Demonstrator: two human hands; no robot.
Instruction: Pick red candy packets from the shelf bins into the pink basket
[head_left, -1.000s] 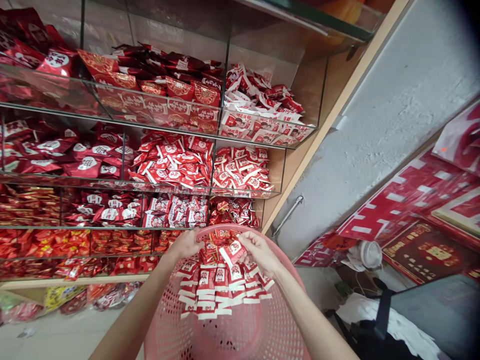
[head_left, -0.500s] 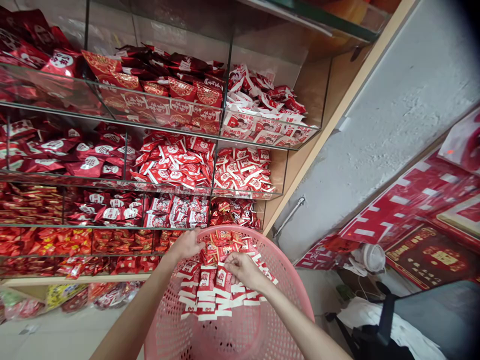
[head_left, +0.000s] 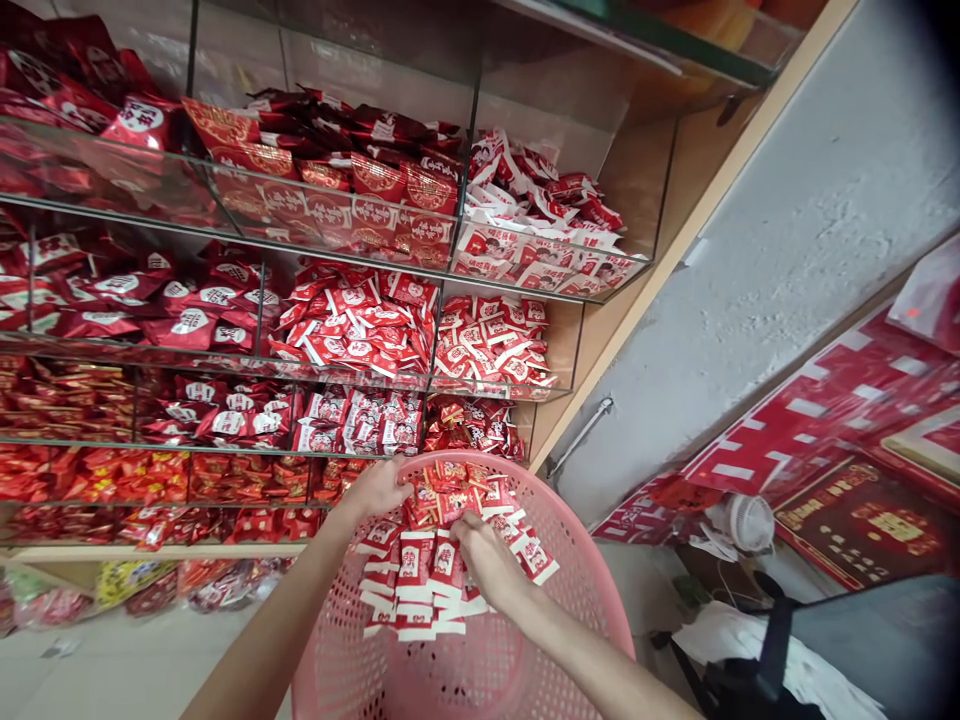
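Note:
A pink perforated plastic basket [head_left: 570,560] sits low in the middle of the view, holding a pile of red-and-white candy packets [head_left: 420,575]. My left hand [head_left: 379,487] grips the basket's far rim, fingers curled over it. My right hand [head_left: 484,558] reaches down into the pile, fingers bent among the packets; whether it holds one is hidden. Smaller red packets [head_left: 450,490] lie at the far side of the basket.
Glass-fronted shelf bins [head_left: 360,330] full of red candy packets rise ahead. A wooden shelf side [head_left: 637,290] and grey wall [head_left: 787,200] stand to the right. Red printed boxes [head_left: 817,430], a small white fan [head_left: 750,520] and dark bags lie lower right.
My right hand dropped from above the pile, where it pinched a packet, down into the packets. The left hand stayed on the rim. The view shifted slightly.

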